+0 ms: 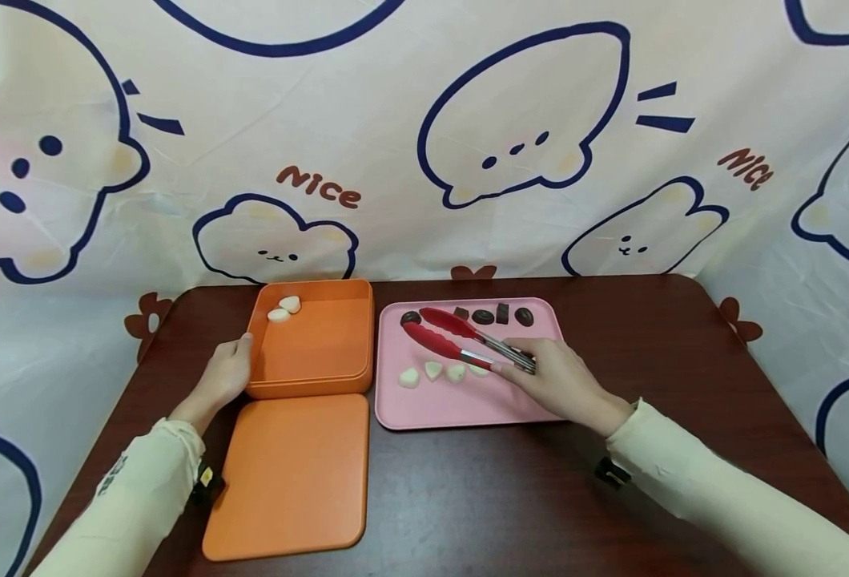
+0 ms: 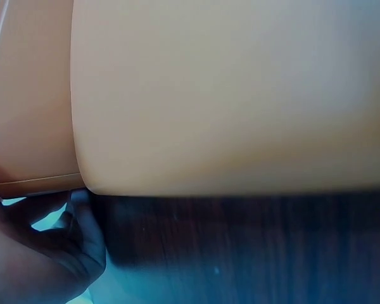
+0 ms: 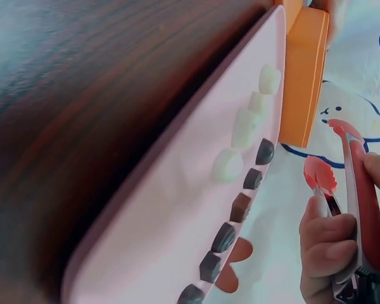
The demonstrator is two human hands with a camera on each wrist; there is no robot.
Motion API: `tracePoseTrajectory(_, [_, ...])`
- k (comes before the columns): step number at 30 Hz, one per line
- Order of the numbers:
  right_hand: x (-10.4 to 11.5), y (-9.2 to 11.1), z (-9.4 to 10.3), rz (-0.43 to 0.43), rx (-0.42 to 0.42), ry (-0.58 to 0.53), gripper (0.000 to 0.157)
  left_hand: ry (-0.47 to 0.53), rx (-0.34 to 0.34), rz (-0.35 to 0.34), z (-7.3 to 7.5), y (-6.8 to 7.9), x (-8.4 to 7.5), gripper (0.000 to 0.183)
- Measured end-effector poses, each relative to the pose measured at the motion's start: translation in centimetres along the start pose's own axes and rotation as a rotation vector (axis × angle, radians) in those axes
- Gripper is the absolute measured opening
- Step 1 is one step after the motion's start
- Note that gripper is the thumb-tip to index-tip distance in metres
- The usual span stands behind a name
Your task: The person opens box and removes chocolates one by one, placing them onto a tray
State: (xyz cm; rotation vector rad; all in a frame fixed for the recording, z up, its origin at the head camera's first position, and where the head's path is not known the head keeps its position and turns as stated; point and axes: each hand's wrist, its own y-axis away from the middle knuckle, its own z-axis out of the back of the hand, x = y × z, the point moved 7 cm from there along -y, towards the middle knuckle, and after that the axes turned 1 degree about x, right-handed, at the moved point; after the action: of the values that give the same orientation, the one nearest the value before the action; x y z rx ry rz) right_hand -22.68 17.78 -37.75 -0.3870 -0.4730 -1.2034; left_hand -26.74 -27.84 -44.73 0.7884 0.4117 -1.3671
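Note:
My left hand holds the left wall of an orange box with two white candies at its far left. The left wrist view shows the curled fingers against the box's side. My right hand grips red-tipped tongs, their tips spread with nothing between them. They hang over a pink tray. On the tray, a row of dark chocolates lies along the far side and several white candies sit nearer, one partly hidden by the tongs.
The flat orange lid lies in front of the box, near my left forearm. Box and tray stand side by side on the dark wood table. A white cloth with cartoon drawings rises behind the far edge and at both sides.

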Motion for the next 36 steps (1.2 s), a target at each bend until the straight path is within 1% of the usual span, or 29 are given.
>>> tracePoseTrajectory(5, [1.3, -0.6, -0.3, 0.036, 0.002, -0.004, 0.020, -0.016, 0.006, 0.009, 0.0, 0.0, 0.0, 0.060])
tracePoseTrajectory(9, [2.1, -0.9, -0.4, 0.045, 0.003, -0.003, 0.025, -0.022, 0.011, 0.017, -0.1, 0.0, 0.1, 0.061])
tracePoseTrajectory(17, [3.4, -1.9, -0.8, 0.045, 0.025, -0.013, 0.021, 0.000, 0.011, 0.000, -0.1, 0.0, 0.0, 0.059])
tracePoseTrajectory(22, [4.2, -2.6, -1.6, 0.046, 0.045, -0.002, 0.027, -0.010, 0.007, -0.001, -0.1, 0.0, 0.1, 0.058])
tracePoseTrajectory(29, [5.2, -3.4, -2.7, 0.035, 0.044, 0.011, 0.044, 0.001, 0.006, 0.006, -0.2, -0.1, 0.2, 0.059])
tracePoseTrajectory(33, [5.7, -4.0, -3.3, 0.033, 0.053, 0.022, 0.046, -0.002, -0.006, 0.006, -0.1, 0.0, 0.1, 0.059])
tracePoseTrajectory(36, [6.1, -4.5, -3.8, 0.033, 0.065, 0.023, 0.043, 0.000, -0.006, 0.006, -0.1, 0.0, 0.1, 0.059])
